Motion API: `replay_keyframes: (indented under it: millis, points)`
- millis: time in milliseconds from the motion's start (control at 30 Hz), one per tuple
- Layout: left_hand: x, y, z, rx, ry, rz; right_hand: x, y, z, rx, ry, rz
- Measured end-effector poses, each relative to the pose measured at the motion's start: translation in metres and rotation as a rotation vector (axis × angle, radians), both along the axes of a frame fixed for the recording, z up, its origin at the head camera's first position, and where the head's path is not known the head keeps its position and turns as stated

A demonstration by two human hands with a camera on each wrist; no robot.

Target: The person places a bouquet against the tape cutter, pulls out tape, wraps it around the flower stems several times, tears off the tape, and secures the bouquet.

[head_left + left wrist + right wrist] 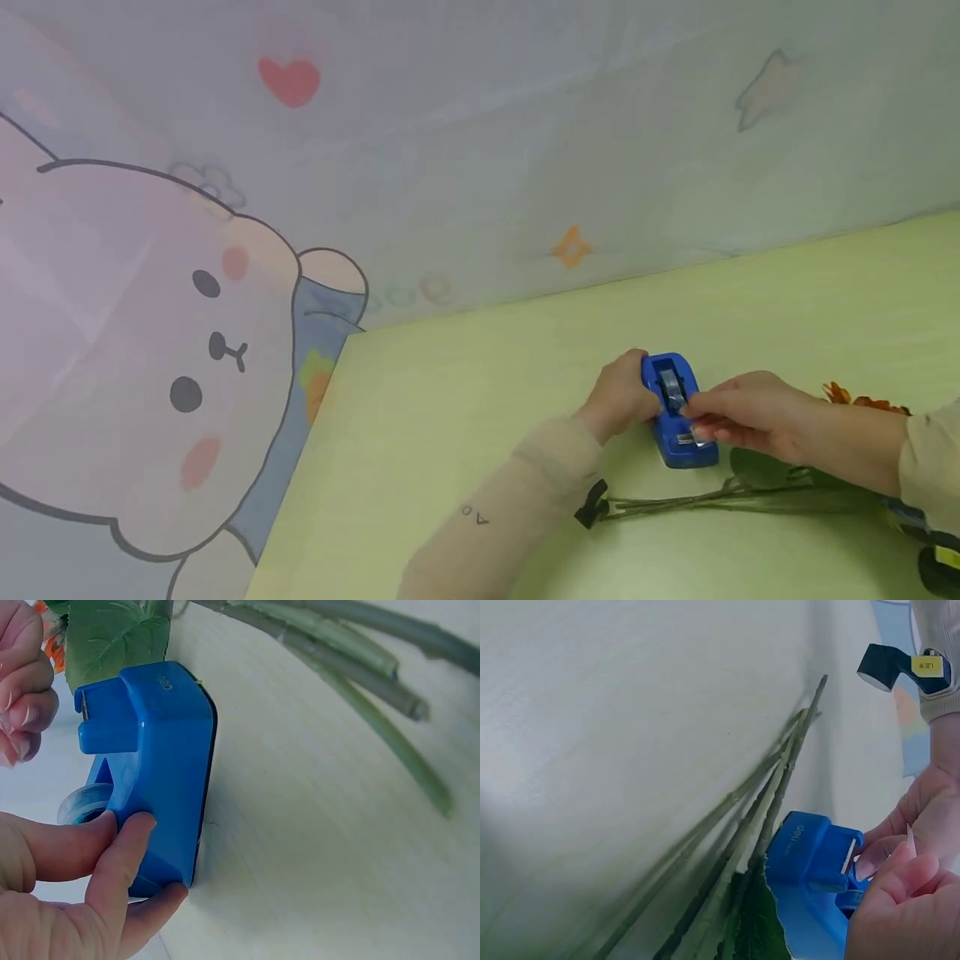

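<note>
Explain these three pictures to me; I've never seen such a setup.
There's no machine: a person's left hand and right hand do the work. The wide picture is taken from the head, the two closer ones by a small camera on each wrist. On the yellow-green tabletop lie leafy stems and orange flowers, beside a blue tape dispenser with its tape roll. The left hand grips the dispenser; the right hand is curled near its cutter. Whether it pinches tape is hard to tell.
</note>
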State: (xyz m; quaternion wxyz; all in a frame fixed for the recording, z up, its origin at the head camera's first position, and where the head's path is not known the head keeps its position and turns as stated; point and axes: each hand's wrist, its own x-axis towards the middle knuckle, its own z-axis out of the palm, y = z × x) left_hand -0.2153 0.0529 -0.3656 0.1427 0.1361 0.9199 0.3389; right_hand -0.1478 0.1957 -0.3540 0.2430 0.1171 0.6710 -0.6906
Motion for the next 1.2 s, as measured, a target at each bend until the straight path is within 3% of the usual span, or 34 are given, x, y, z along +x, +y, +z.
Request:
replay_keyframes:
  millis: [200, 367, 700, 867, 967, 1200]
  points:
    - [0.007, -0.002, -0.010, 0.051, -0.026, 0.033, 0.013, -0.004, -0.003, -0.036, -0.038, 0.026]
    - [0.006, -0.003, -0.009, 0.063, -0.008, 0.022, 0.023, -0.003, 0.000, -0.044, -0.046, 0.044]
    - [0.006, 0.000, -0.010, 0.125, -0.070, 0.056, 0.042, 0.008, -0.008, -0.045, 0.002, 0.123]
    - [0.006, 0.001, -0.006, 0.048, -0.007, 0.017, 0.050, 0.007, -0.013, -0.098, 0.014, 0.163]
    - [0.005, 0.000, -0.002, 0.002, 0.035, -0.005, 0.055, 0.006, -0.014, -0.072, 0.012, 0.145]
    - [0.003, -0.002, -0.003, 0.027, 0.013, -0.013, 0.066, 0.006, -0.025, -0.022, -0.044, 0.050]
